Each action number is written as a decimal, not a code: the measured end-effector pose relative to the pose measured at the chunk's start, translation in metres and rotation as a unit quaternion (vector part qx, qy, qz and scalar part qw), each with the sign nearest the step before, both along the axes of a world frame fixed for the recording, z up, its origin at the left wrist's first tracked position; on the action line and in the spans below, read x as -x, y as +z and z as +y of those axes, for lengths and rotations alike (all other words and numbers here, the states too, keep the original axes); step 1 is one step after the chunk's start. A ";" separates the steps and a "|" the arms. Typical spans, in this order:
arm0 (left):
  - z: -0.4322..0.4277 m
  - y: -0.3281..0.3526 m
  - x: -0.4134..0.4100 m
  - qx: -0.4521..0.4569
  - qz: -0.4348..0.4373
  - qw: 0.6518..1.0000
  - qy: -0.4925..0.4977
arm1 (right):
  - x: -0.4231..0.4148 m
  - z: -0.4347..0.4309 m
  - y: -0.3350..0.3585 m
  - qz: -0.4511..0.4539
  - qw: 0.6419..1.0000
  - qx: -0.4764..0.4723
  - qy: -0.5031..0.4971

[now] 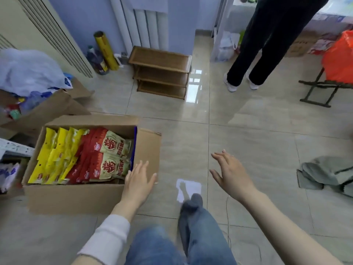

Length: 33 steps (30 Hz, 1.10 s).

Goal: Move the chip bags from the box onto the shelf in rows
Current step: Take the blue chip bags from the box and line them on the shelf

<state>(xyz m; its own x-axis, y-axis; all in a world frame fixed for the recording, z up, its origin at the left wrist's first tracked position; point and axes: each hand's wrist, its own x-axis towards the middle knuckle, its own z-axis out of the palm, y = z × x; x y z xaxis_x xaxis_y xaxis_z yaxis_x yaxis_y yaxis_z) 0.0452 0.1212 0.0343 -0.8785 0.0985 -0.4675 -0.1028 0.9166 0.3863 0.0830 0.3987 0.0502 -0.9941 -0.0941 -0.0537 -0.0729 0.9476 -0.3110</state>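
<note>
Past blue jeans, holds left hand and right hand spread, empty; chip bags in box likely light, crinkly (crushable): pinch top seams.

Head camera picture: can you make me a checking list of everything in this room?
Surface: shiny beige tiled floor.
Job's things: open cardboard box holding yellow chip bags and red chip bags standing in rows; wooden shelf across the room, visible tiers bare.
Clutter: grey cloth, orange bag, gold roll.
Hands: left hand open at the box's right flap, contact unclear; right hand open above the floor, holding nothing.
Cables: nothing seen.
Surroundings: another person's legs, white radiator.
</note>
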 end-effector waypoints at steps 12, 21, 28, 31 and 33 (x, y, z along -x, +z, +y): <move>-0.033 -0.028 0.045 -0.045 -0.036 0.942 0.330 | 0.222 -0.103 -0.022 -0.107 0.939 -0.014 0.325; -0.048 -0.083 0.078 -0.050 -0.095 0.911 0.398 | 0.298 -0.172 -0.082 -0.205 0.860 -0.119 0.452; -0.039 -0.126 0.087 -0.045 -0.119 0.889 0.439 | 0.333 -0.215 -0.119 -0.226 0.805 -0.152 0.528; -0.039 -0.148 0.086 -0.037 -0.136 0.859 0.493 | 0.342 -0.234 -0.143 -0.231 0.780 -0.152 0.561; -0.041 -0.169 0.088 -0.035 -0.142 0.837 0.527 | 0.347 -0.244 -0.167 -0.226 0.758 -0.166 0.590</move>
<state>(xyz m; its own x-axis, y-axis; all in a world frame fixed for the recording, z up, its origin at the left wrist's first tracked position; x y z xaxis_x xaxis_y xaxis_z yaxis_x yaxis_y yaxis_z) -0.0429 0.0799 -0.1350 -0.3485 -0.6251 -0.6984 -0.9373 0.2345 0.2578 -0.2643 0.1542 -0.1166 -0.1025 -0.8093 -0.5784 -0.8866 0.3380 -0.3159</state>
